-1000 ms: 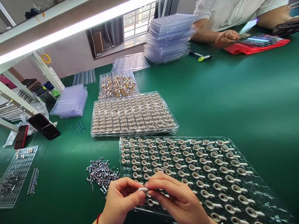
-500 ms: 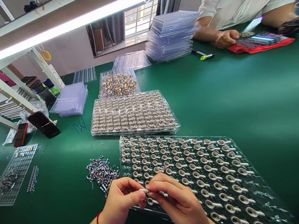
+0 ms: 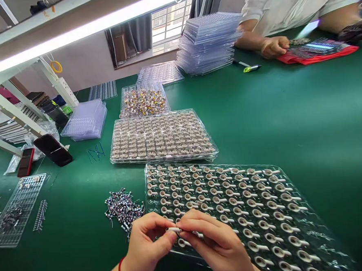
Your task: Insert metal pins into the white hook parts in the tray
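Between my two hands is a small white plastic earbud-shaped shell (image 3: 173, 230), its stem toward the left. My left hand (image 3: 148, 248) pinches the stem end between thumb and index finger, a red cord round the wrist. My right hand (image 3: 216, 241) grips the other end, its fingertips hiding most of that part. Below and around them lies a clear tray (image 3: 324, 233) with rows of similar white shells (image 3: 251, 203), each with a round dark opening and a stem. Left of the tray is a pile of tiny wired components (image 3: 124, 208).
Behind stands a filled tray of beige parts (image 3: 159, 137), then a tray of yellow-tipped wired parts (image 3: 143, 101). Stacked clear trays (image 3: 209, 41) rise farther back. Phones (image 3: 53, 150) and a parts rack (image 3: 18, 211) lie left. A co-worker's hand (image 3: 275, 46) rests by a red cloth (image 3: 326, 57).
My left thumb and fingers have shifted slightly on the shell, so more of its white stem shows. My right hand stays almost still.
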### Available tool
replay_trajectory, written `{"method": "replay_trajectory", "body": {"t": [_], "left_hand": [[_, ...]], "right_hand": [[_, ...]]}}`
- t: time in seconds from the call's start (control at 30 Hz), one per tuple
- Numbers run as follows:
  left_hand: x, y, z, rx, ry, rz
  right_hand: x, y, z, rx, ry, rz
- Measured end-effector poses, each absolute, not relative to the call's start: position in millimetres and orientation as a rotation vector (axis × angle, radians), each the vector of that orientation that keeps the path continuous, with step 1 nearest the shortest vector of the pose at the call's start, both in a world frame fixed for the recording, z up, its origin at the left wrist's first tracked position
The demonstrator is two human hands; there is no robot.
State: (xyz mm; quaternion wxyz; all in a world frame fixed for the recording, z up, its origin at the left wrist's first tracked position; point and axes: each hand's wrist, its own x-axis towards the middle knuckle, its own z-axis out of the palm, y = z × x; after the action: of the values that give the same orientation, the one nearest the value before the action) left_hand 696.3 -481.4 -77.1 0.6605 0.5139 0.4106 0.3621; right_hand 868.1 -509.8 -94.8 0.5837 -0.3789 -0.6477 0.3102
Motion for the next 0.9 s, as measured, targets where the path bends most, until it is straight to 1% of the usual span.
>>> {"method": "replay_trajectory", "body": {"t": [0.23,0.57,0.9], "left_hand": [[696.2,-480.9,-82.5,1.133,0.928,0.821],[695.2,-479.6,-86.7,0.932,0.896,0.781],[697.6,-478.3,-83.1,0.873,0.889,0.752]], "right_hand": [[867.8,-508.8,-90.5,-0.897,-1.525,0.705],[869.4,-513.6,-95.2,-0.966,-1.498,0.686],[869.3,-512.8,-88.8,-1.001,-1.497,0.647]]}}
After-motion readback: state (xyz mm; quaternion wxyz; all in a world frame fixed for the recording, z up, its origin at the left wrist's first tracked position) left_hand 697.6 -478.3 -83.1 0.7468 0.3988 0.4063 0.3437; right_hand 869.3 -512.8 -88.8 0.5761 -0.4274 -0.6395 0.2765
